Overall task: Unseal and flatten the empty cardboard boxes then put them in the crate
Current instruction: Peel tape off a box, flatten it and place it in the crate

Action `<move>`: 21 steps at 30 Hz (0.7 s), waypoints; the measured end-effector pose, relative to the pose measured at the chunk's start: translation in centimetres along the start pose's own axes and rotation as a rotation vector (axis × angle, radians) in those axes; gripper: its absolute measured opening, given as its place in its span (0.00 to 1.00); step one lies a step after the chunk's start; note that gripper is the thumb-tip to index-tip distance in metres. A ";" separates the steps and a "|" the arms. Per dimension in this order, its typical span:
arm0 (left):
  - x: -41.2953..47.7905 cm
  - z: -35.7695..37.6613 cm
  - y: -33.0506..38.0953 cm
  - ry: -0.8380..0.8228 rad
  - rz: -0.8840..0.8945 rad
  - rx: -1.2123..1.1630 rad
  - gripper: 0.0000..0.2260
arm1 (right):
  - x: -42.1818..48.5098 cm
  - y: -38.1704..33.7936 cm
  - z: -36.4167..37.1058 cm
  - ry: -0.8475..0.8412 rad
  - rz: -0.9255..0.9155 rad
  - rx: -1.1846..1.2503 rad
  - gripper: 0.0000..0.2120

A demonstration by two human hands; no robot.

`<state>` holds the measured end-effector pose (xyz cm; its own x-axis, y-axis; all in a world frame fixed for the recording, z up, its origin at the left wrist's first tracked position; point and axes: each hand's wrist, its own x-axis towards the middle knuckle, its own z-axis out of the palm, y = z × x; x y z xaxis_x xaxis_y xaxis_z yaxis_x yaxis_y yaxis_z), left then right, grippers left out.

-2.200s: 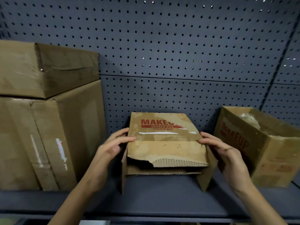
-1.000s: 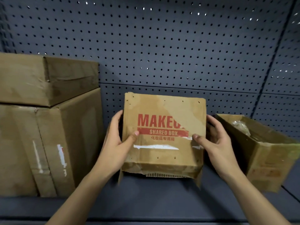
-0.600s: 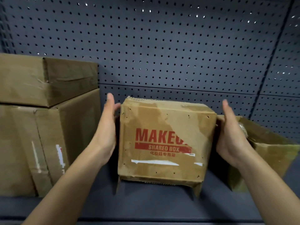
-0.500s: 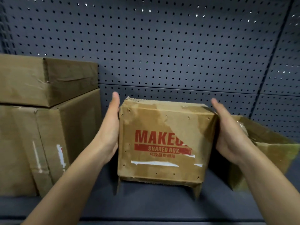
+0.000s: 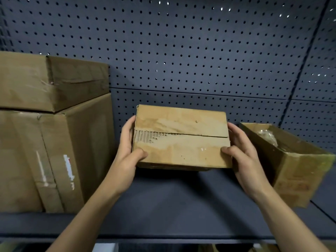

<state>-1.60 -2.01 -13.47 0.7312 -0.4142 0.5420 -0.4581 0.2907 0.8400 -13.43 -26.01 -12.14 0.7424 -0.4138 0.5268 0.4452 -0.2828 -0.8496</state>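
Fingers (image 5: 127,131) of the left hand (image 5: 127,160) and right hand (image 5: 244,160) clamp the cardboard box (image 5: 181,139) between them, seamed face showing.

Back wall is formed by a dark blue-grey pegboard panel (image 5: 181,51), perforated in regular rows. A horizontal seam (image 5: 200,95) is noted across its lower part. A dark slanting joint (image 5: 300,70) is seen toward the right. Small bright glints (image 5: 221,9) are caught in holes near the top. A matte dark grey shelf (image 5: 172,206) is set below, ended by a front lip (image 5: 163,238). Lighting is subdued.
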 end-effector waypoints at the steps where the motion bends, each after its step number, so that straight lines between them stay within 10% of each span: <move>1: -0.3 -0.1 -0.2 -0.014 0.000 0.009 0.37 | -0.2 0.1 -0.1 -0.021 -0.019 -0.018 0.30; 12: -3.3 -0.9 -2.1 -0.066 0.006 0.265 0.41 | -2.3 0.6 -1.3 -0.267 -0.046 -0.595 0.48; 21: -4.4 -0.3 -3.9 -0.021 0.081 0.657 0.44 | -3.6 3.2 -1.7 -0.354 -0.303 -1.093 0.37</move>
<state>-2.88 -1.03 -19.16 0.6743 -0.4317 0.5992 -0.7294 -0.2620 0.6319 -15.51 -26.92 -16.74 0.8540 0.0109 0.5201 0.0908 -0.9875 -0.1285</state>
